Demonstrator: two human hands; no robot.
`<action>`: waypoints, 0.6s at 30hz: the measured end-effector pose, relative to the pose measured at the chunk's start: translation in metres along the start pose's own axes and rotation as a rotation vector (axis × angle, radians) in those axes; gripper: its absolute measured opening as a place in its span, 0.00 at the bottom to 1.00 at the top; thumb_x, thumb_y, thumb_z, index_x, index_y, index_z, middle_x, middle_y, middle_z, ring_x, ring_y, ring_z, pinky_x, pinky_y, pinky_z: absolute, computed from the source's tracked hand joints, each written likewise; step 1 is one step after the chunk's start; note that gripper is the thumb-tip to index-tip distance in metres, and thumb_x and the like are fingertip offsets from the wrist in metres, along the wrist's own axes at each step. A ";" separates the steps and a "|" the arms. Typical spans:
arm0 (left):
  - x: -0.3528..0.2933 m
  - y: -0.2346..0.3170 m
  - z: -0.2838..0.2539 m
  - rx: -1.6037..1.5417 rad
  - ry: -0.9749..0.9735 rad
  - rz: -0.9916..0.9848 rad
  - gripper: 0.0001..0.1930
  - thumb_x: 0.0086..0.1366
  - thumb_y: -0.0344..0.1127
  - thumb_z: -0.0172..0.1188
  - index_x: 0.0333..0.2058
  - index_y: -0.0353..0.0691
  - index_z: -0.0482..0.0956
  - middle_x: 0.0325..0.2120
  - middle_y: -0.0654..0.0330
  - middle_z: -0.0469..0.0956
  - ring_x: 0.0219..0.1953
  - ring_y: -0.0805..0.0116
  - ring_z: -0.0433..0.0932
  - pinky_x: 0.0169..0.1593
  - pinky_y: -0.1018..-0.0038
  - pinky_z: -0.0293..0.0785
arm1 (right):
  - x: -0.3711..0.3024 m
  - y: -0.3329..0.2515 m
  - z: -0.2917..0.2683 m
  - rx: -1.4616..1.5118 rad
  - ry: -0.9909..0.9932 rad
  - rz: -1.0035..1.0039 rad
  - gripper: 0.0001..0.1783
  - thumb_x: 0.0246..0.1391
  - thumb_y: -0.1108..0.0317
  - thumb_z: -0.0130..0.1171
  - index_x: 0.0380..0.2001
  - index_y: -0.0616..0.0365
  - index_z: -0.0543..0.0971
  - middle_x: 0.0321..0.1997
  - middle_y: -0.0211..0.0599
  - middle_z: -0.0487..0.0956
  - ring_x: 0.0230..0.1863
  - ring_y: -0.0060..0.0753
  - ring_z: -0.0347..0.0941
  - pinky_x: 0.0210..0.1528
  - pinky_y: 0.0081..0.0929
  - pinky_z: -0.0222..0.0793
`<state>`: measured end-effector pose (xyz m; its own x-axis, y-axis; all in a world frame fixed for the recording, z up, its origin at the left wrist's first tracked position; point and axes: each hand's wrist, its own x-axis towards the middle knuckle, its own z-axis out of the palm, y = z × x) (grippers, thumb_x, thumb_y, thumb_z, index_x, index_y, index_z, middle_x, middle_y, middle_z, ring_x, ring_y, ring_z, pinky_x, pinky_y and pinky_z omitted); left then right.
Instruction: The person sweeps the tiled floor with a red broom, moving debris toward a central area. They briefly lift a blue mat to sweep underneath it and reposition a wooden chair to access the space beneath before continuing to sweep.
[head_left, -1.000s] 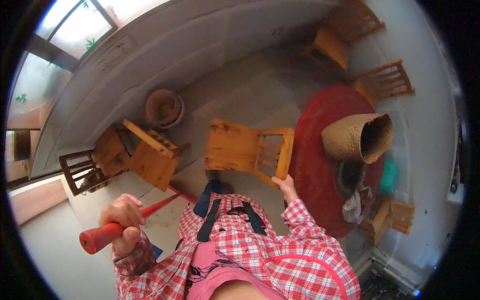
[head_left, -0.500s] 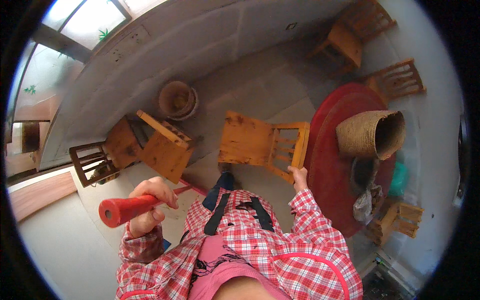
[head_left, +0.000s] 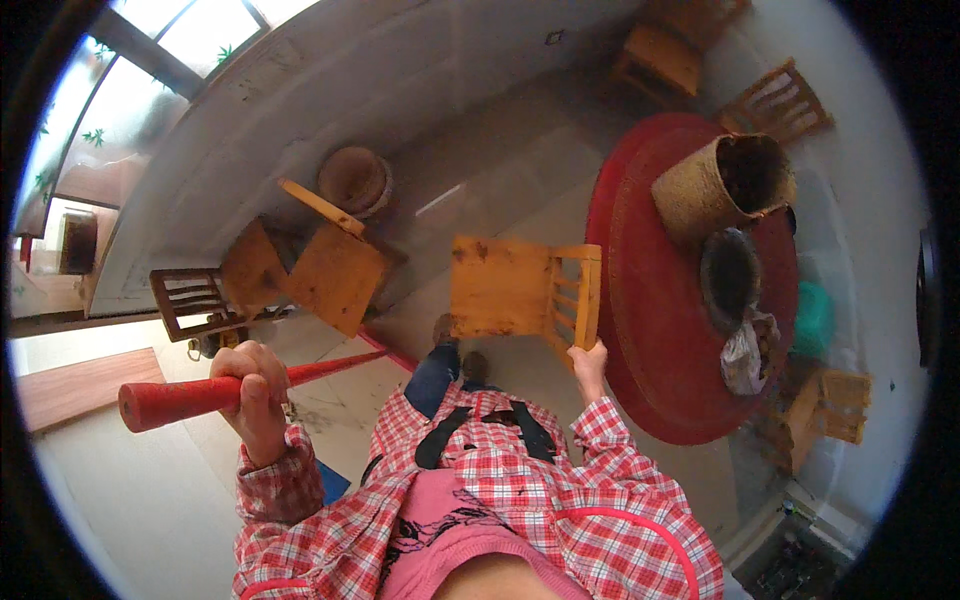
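Left hand (head_left: pixel 253 390): near left, closed around the thick upper part of a red pole (head_left: pixel 180 402). The pole is slanted down toward the floor; its butt end has been swung farther left than half a second ago and is now held more nearly level. Right hand (head_left: pixel 588 362): near centre-right, fingers clasped on the back of a wooden chair (head_left: pixel 500 287); the same grip is seen in both earlier frames. The chair is placed at centre, its seat to the left and its slatted back beside the table. Two shoes (head_left: pixel 475 368) are now shown near the chair, the second more plainly than before.

Right: round red table (head_left: pixel 640 340), on which are set, near to far, a clear plastic bag (head_left: pixel 742 362), a dark round vessel (head_left: pixel 730 280) and a woven basket (head_left: pixel 688 205), tilted. Beyond the table's right edge, a green container (head_left: pixel 813 320) is seen. Left: two wooden chairs (head_left: pixel 335 278), placed close together; farther, a round tub (head_left: pixel 355 182) by the wall. Far right: further wooden chairs (head_left: pixel 665 60).
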<state>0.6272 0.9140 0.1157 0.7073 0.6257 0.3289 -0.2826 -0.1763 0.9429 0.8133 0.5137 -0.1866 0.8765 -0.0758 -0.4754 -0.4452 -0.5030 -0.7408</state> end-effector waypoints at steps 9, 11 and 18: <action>-0.014 0.008 0.027 -0.008 -0.186 -0.011 0.19 0.64 0.45 0.59 0.23 0.43 0.62 0.12 0.66 0.63 0.13 0.78 0.59 0.17 0.80 0.56 | -0.070 0.056 -0.107 -0.433 0.013 -0.187 0.22 0.42 0.72 0.57 0.45 0.53 0.77 0.39 0.48 0.80 0.42 0.51 0.77 0.43 0.41 0.71; -0.010 0.020 0.030 -0.028 -0.212 -0.033 0.19 0.63 0.45 0.60 0.23 0.43 0.62 0.12 0.67 0.62 0.13 0.77 0.60 0.17 0.79 0.56 | -0.088 0.064 -0.138 -0.491 -0.068 -0.180 0.23 0.41 0.72 0.58 0.46 0.54 0.77 0.39 0.48 0.80 0.43 0.49 0.77 0.44 0.40 0.71; 0.010 0.056 0.073 -0.182 -0.260 0.102 0.21 0.58 0.49 0.66 0.23 0.45 0.63 0.11 0.69 0.63 0.12 0.77 0.59 0.16 0.78 0.53 | -0.125 0.148 -0.249 -0.593 -0.114 -0.060 0.27 0.35 0.72 0.66 0.46 0.57 0.77 0.39 0.46 0.81 0.43 0.48 0.77 0.46 0.38 0.71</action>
<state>0.6659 0.8550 0.1761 0.8046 0.3927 0.4455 -0.4548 -0.0750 0.8875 0.6832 0.2343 -0.1188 0.8575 0.0439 -0.5125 -0.1888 -0.8999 -0.3930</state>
